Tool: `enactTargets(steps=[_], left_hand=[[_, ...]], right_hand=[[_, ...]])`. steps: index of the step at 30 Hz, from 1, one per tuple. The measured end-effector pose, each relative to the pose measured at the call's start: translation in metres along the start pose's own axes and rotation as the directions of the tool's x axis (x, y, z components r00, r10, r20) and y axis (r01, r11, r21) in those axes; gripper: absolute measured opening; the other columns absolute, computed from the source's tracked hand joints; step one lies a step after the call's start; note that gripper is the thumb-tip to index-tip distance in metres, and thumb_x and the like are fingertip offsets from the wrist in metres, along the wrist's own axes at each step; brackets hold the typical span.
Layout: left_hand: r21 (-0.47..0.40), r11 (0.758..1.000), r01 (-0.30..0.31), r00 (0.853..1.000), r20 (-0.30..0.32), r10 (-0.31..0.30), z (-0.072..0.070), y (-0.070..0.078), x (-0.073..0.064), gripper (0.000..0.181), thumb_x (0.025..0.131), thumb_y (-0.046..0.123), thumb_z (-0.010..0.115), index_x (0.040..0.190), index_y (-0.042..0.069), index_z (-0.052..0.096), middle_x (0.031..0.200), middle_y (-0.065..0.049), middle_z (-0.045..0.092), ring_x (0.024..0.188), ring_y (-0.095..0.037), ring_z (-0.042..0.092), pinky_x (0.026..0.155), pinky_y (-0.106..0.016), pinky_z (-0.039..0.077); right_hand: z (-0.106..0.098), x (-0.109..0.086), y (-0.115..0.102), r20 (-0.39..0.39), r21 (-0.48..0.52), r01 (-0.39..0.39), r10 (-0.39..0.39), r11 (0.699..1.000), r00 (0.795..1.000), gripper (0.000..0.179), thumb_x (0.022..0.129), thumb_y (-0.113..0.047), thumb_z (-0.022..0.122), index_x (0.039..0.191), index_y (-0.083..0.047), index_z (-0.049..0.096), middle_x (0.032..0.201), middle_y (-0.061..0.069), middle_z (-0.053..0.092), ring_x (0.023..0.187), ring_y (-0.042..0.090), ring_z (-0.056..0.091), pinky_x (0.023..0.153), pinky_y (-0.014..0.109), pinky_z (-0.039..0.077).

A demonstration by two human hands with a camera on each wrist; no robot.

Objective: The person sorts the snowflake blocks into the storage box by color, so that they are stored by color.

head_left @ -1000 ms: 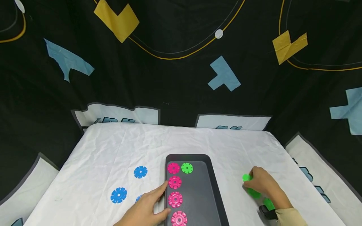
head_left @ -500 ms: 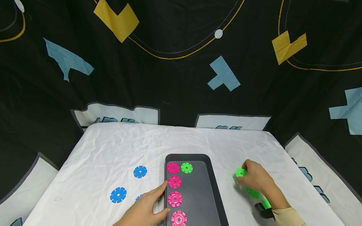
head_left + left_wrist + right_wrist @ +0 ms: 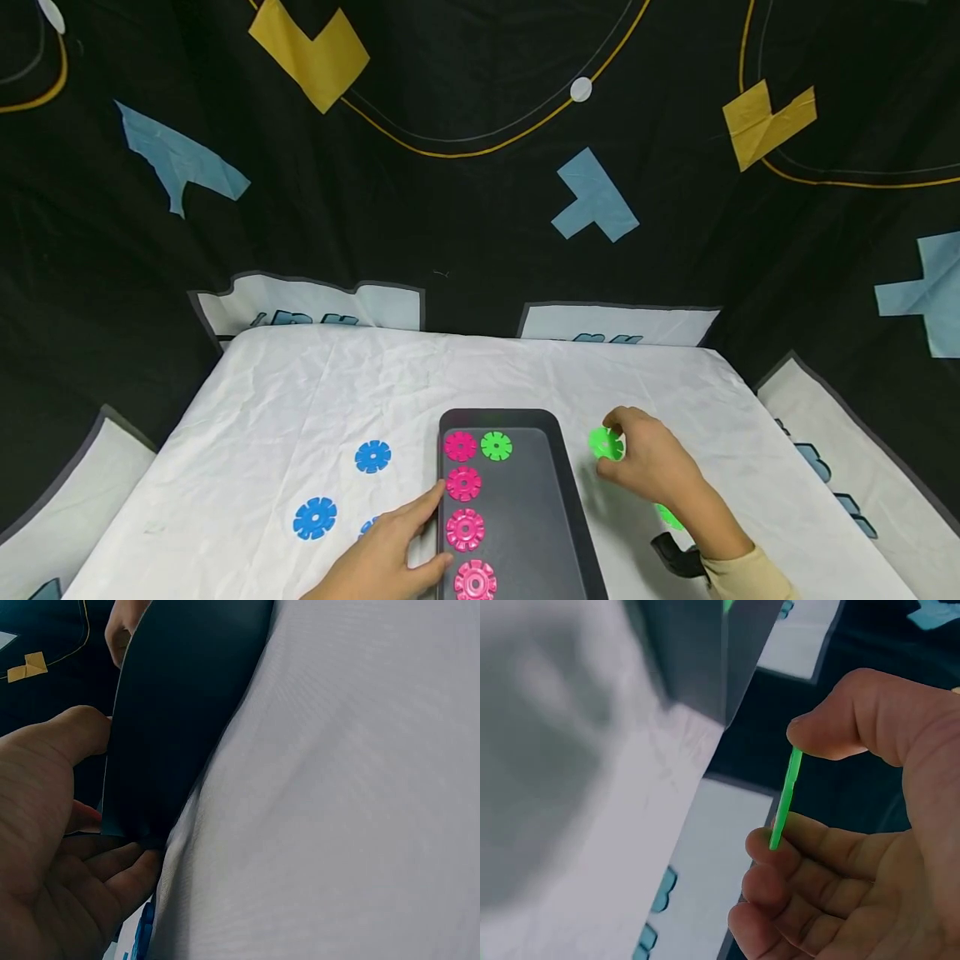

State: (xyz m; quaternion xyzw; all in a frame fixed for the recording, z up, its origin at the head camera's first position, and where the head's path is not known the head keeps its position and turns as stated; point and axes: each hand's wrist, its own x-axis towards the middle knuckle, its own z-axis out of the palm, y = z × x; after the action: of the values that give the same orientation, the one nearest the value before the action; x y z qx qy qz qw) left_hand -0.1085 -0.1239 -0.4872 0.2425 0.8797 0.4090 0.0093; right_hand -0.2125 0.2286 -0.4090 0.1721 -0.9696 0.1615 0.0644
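My right hand (image 3: 660, 471) pinches a green notched plastic disc (image 3: 605, 443) between thumb and fingers, above the white cloth right of the dark baking tray (image 3: 573, 500). The right wrist view shows the disc (image 3: 785, 799) edge-on, with the thumb on one end and fingertips on the other. At the tray's left rim rests my left hand (image 3: 386, 546), thumb and forefinger spread and touching it. In the left wrist view its fingers lie against the tray's outer wall (image 3: 187, 697). A column of pink discs (image 3: 464, 530) lies inside the tray, with one green disc (image 3: 496, 446) beside the topmost.
Blue discs (image 3: 314, 518) lie on the white cloth left of the tray, one partly hidden by the left hand. Another green disc (image 3: 668, 516) shows under the right forearm. A black wrist strap piece (image 3: 677, 557) hangs by the right sleeve. Dark patterned fabric (image 3: 450, 233) stands behind the table.
My right hand has lifted the green disc from the right-hand group and carried it left and farther back, toward the tray. The left hand stays at the tray's rim.
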Motion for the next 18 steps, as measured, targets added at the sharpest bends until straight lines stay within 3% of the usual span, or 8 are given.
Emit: enactTargets(steps=[9, 18], left_hand=[[0.006, 1.0, -0.004, 1.0, -0.011, 0.004, 0.0, 0.0, -0.001, 0.08, 0.089, 0.037, 0.07, 0.15, 0.0, 0.033, 0.149, -0.011, 0.043, 0.132, -0.027, 0.045, 0.103, -0.04, 0.042], [0.001, 1.0, -0.002, 1.0, -0.006, 0.002, -0.001, 0.001, 0.0, 0.08, 0.089, 0.036, 0.07, 0.15, -0.001, 0.033, 0.149, -0.011, 0.043, 0.132, -0.027, 0.045, 0.103, -0.041, 0.042]], right_hand=[[0.004, 0.007, -0.026, -0.03, -0.012, 0.099, -0.1, 0.995, 0.995, 0.04, 0.065, -0.023, 0.076, 0.102, -0.012, 0.066, 0.091, -0.005, 0.058, 0.077, 0.01, 0.054, 0.066, 0.029, 0.047], [0.011, 0.014, -0.047, 0.009, -0.003, 0.113, -0.113, 0.994, 0.994, 0.041, 0.063, -0.023, 0.075, 0.102, -0.015, 0.066, 0.091, -0.007, 0.057, 0.075, 0.009, 0.052, 0.064, 0.028, 0.046]])
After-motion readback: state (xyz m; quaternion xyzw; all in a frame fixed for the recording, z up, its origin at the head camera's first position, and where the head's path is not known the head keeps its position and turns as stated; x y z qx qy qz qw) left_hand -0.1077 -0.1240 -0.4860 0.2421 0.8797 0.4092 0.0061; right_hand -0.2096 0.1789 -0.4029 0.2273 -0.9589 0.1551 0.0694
